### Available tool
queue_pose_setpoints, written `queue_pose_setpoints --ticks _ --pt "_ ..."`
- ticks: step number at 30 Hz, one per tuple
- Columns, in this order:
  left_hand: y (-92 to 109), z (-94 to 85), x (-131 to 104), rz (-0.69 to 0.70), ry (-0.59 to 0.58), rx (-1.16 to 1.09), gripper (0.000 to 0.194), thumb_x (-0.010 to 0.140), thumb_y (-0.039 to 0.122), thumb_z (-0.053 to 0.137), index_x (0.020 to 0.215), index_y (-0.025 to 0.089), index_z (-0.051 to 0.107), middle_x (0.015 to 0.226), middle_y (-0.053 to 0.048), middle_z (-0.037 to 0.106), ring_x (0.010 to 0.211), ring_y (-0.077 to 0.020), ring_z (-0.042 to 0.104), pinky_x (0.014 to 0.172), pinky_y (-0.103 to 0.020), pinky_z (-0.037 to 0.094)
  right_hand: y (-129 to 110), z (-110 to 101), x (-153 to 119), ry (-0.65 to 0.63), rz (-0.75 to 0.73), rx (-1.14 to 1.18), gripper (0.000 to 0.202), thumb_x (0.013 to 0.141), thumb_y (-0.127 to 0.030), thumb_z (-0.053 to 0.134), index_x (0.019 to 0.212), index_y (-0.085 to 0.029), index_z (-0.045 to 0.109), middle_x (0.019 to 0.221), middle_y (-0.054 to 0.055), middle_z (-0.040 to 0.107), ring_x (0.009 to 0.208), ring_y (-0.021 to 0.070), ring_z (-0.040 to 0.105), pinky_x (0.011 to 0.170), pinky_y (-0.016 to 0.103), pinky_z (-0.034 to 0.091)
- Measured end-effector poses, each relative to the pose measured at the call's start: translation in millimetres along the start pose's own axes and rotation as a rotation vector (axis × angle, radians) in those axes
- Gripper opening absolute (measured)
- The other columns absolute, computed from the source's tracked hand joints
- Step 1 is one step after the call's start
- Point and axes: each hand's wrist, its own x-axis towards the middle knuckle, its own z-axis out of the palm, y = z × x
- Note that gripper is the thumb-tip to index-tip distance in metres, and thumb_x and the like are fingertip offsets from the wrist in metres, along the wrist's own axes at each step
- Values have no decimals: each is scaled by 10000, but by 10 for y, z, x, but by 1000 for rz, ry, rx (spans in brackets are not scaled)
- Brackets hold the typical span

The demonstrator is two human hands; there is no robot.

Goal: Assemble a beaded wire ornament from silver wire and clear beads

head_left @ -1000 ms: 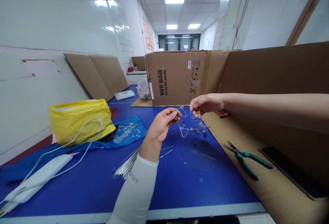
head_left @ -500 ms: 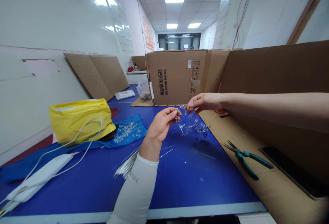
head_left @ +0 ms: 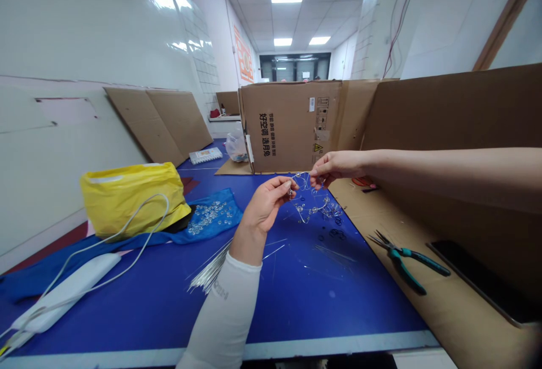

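Note:
Between my hands, above the blue table (head_left: 296, 301), hangs a thin wire strand with clear beads (head_left: 301, 179). My left hand (head_left: 273, 199) pinches its left end between thumb and fingers. On the strand's right side, my right hand (head_left: 328, 169) has its fingertips closed on the wire. Just below lie a bent wire piece with clear beads (head_left: 313, 211) and small dark rings (head_left: 337, 234). A bundle of straight silvery wires (head_left: 209, 273) sits beside my left forearm. Clear beads (head_left: 209, 216) are spread on a blue cloth (head_left: 232, 202).
Pliers with green and black handles (head_left: 402, 256) and a dark phone (head_left: 478, 284) lie on cardboard at the right. A yellow bag (head_left: 131, 196) and a white power strip with a cable (head_left: 68, 292) are at the left. Behind my hands stands a cardboard box (head_left: 292, 126).
My right hand has moved slightly to the right, widening the gap between my hands and showing more wire. My left hand stays in place.

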Motion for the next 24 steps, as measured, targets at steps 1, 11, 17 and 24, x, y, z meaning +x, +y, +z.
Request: queue_pose_setpoints --ticks 1,11,17,24 --pt "0 -1 0 1 1 -1 134 715 190 833 776 120 736 802 -45 695 702 -123 609 730 -271 468 6 0 0 -13 -3 32 340 764 -464 850 830 -141 764 847 47 759 770 130 699 761 275 563" --pt "6 -4 3 -3 0 0 137 717 181 831 777 111 731 795 -42 691 697 -120 609 732 -269 468 29 -35 -19 -100 20 177 211 827 -320 800 934 -147 745 870 44 760 797 146 713 754 283 574" --pt "1 -3 6 1 8 -8 133 715 176 830 778 108 734 798 -43 693 696 -121 615 728 -269 470 29 -55 -28 -90 15 163 195 816 -300 799 936 -160 735 895 42 765 797 145 712 761 287 566" --pt "4 -12 13 0 1 -3 137 712 187 836 776 117 737 799 -41 700 696 -118 621 716 -258 475 -11 -38 -23 -63 29 114 214 812 -329 802 867 -131 740 905 64 754 799 146 697 765 297 565"
